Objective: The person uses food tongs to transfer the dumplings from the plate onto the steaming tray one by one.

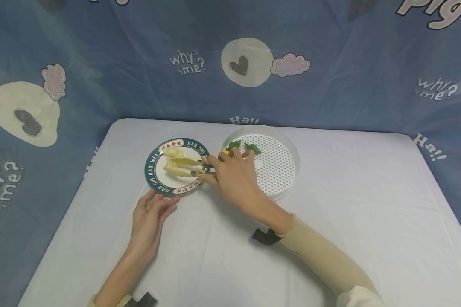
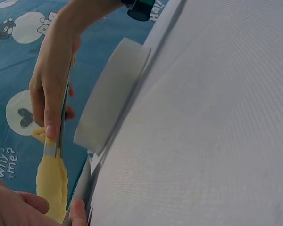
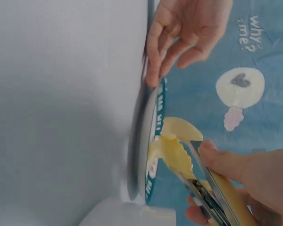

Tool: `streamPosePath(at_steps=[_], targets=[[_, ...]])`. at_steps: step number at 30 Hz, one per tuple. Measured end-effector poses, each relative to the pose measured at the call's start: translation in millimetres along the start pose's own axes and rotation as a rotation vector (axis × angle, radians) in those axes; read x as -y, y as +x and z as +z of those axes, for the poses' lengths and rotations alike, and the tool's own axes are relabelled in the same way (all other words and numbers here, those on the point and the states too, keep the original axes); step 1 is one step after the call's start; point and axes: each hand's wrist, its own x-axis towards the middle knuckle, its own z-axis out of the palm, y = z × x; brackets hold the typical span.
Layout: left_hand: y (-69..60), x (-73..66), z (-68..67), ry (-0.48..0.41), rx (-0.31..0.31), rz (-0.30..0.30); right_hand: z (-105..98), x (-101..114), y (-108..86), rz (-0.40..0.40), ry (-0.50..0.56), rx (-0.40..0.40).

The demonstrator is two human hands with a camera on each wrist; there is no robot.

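Note:
In the head view a round plate (image 1: 150,170) with a dark green lettered rim lies at the left of the table. My left hand (image 1: 150,217) touches its near edge with extended fingertips. My right hand (image 1: 236,175) grips a pair of tongs (image 1: 184,161) with yellow tips and metal arms, held over the plate. The right wrist view shows the tong tips (image 3: 175,155) spread apart above the plate. A pale yellow piece (image 1: 173,152) lies on the plate beside the tips; its kind is unclear.
Right of the plate stands a round white strainer tray (image 1: 296,164) with a perforated bottom. Green leafy pieces (image 1: 252,148) and a bit of yellow lie in it, partly behind my right hand. A blue printed cloth (image 1: 330,98) hangs behind the white table (image 1: 353,192).

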Motion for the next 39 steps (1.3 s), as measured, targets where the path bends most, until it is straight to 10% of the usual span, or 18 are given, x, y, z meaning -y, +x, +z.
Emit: streamPosePath(at_steps=[39], targets=[[0.2, -1.4, 0.4, -0.006, 0.005, 0.015, -37, -83, -40.7, 0.143, 0.05, -0.062]])
